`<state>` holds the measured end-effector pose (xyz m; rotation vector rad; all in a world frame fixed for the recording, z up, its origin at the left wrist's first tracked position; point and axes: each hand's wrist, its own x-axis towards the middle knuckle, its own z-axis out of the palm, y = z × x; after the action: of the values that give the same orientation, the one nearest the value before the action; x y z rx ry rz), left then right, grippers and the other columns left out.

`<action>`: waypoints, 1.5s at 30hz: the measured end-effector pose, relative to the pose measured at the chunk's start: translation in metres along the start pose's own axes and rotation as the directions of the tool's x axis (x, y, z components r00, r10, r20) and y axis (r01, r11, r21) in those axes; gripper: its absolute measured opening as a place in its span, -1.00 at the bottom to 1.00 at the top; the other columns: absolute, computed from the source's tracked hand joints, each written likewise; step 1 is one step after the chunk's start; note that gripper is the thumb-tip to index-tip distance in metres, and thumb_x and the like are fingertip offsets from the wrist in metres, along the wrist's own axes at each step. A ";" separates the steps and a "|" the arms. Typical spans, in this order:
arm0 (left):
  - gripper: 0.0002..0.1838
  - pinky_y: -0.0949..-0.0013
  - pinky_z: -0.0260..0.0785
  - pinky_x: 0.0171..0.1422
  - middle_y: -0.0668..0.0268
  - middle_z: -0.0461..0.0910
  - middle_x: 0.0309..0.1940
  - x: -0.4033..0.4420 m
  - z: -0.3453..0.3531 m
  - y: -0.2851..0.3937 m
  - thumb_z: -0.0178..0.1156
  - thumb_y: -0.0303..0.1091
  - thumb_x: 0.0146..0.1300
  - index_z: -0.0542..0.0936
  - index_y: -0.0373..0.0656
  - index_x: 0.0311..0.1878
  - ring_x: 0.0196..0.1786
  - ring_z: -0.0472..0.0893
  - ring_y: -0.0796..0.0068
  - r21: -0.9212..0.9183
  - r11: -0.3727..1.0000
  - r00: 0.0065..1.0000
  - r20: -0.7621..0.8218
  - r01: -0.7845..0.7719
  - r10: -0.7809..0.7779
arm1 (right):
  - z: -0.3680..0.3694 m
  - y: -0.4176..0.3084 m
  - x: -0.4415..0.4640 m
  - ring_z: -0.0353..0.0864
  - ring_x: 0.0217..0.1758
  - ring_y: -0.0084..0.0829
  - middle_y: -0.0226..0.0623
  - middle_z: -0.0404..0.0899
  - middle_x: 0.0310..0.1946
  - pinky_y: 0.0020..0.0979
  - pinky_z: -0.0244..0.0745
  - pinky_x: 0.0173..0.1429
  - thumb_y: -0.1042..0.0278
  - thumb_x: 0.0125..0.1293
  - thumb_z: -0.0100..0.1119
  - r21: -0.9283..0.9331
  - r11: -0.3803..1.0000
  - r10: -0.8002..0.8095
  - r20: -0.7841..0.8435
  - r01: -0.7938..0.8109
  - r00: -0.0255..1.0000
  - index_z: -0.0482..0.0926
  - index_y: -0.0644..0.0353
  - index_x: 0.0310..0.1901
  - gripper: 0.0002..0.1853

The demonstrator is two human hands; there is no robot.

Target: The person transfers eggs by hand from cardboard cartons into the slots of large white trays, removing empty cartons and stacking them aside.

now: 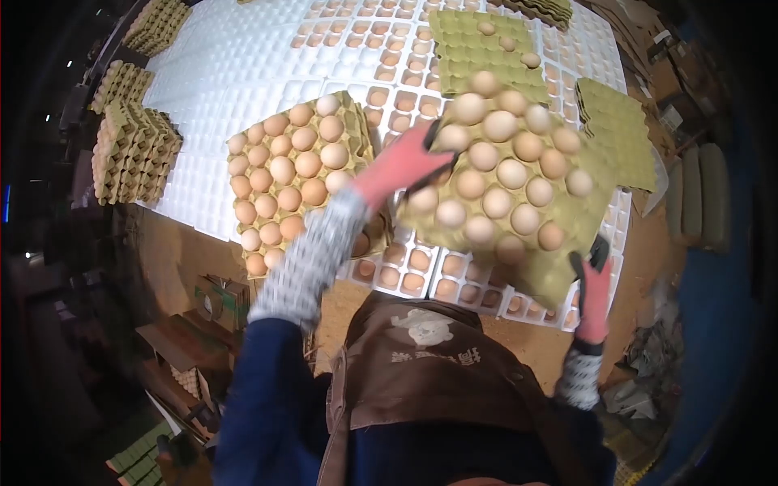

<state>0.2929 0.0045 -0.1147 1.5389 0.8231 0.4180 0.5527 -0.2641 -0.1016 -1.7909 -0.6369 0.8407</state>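
Observation:
My left hand, in a pink glove with dark fingertips, grips the left edge of a fibre egg tray. Several brown eggs sit in that tray, and its lower right part holds none. At the tray's lower right corner, my right hand is closed on the edge, its fingers partly hidden. The tray is tilted and slightly blurred, above white partitioned trays with eggs in their cells. Left of it, under my left forearm, stands a stack of fibre trays whose top one is filled with eggs.
Green fibre trays lie behind the held tray, a few eggs on them. More fibre trays are at the right. Stacked egg trays line the table's left edge. White cell trays cover the far left.

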 end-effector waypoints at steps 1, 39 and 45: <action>-0.50 0.31 0.45 -0.03 0.21 0.64 -0.23 0.034 0.001 0.002 0.26 -0.21 0.17 0.48 -0.24 0.14 -0.19 0.58 0.43 -0.039 0.997 0.986 0.151 0.071 -0.064 | -0.003 0.030 -0.010 0.48 0.08 -0.45 -0.26 0.49 0.08 -0.42 0.43 0.18 0.38 0.29 0.22 -0.004 0.997 0.082 0.005 -0.082 0.997 0.31 0.29 0.29 -0.44; -0.45 0.15 0.44 0.03 0.05 0.57 -0.30 -0.062 -0.257 -0.018 0.35 0.10 0.02 0.59 -0.23 -0.15 -0.13 0.60 0.01 0.840 0.283 0.885 0.421 -0.463 0.198 | 0.419 -0.164 0.098 0.54 0.15 -0.12 -0.08 0.58 0.07 -0.20 0.38 0.30 0.19 0.20 0.19 -0.396 0.188 -0.213 0.877 0.899 0.431 0.52 -0.02 0.22 -0.50; -0.55 0.44 0.51 -0.08 0.23 0.61 -0.09 -0.088 -0.334 -0.040 0.17 -0.13 0.23 0.56 -0.27 0.07 -0.14 0.55 0.56 -0.087 0.996 1.000 0.018 -0.020 0.021 | 0.365 -0.187 0.108 0.63 -0.18 -0.59 -0.34 0.64 -0.01 -0.50 0.58 -0.11 0.20 0.18 0.26 -0.188 0.950 -0.036 0.725 0.248 0.688 0.51 0.08 0.25 -0.44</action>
<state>-0.0076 0.1759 -0.0833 1.4699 0.7657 0.4482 0.3247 0.0889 -0.0419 -1.5753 -1.4500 1.4148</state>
